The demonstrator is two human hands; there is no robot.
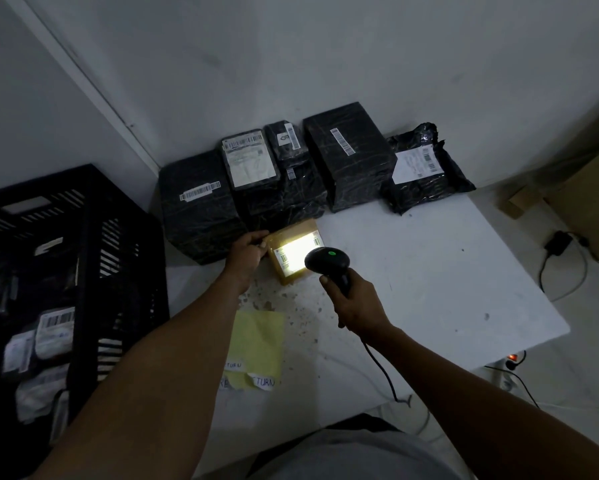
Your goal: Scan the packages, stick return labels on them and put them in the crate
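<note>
Gripping scanner in right hand, left hand holding brown package

A white surface carries brownish specks near its middle. At 3 o'clock a brown cardboard box stands on the floor, a black power adapter just beside it, its cord looping away. At 4 o'clock a power strip shows a red light. Grey walls meet at 11 o'clock.
</note>
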